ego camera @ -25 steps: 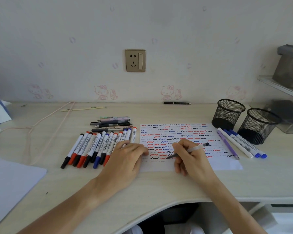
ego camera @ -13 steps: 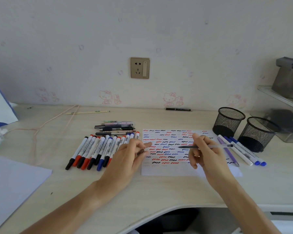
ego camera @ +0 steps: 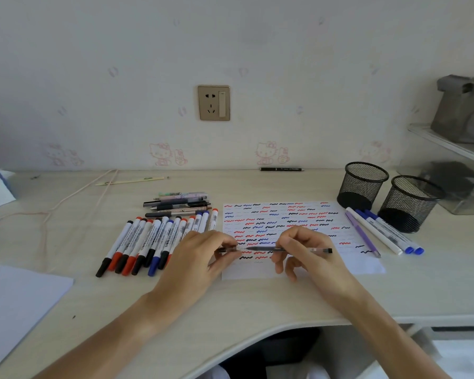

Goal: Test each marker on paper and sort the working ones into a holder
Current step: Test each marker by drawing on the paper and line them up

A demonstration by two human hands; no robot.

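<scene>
A: Status, left to right?

B: Left hand (ego camera: 195, 258) pinching small dark cap (ego camera: 227, 250); right hand (ego camera: 309, 255) gripping slim clear-barrelled pen (ego camera: 298, 250), lifted off squiggle-covered white paper sheet (ego camera: 367, 265) since a second ago, tip now meeting cap.

A: Meaning?

B: Test apparently finished; capping, then sorting. Black wire-mesh cylindrical holder (ego camera: 363, 184) far right, seemingly empty.

A home study corner, likely a bedroom: a pale wood-grain table (ego camera: 257, 302) stands against white wallpaper printed with pink cartoon cats (ego camera: 268, 154), below a gold wall socket (ego camera: 213, 103).
</scene>
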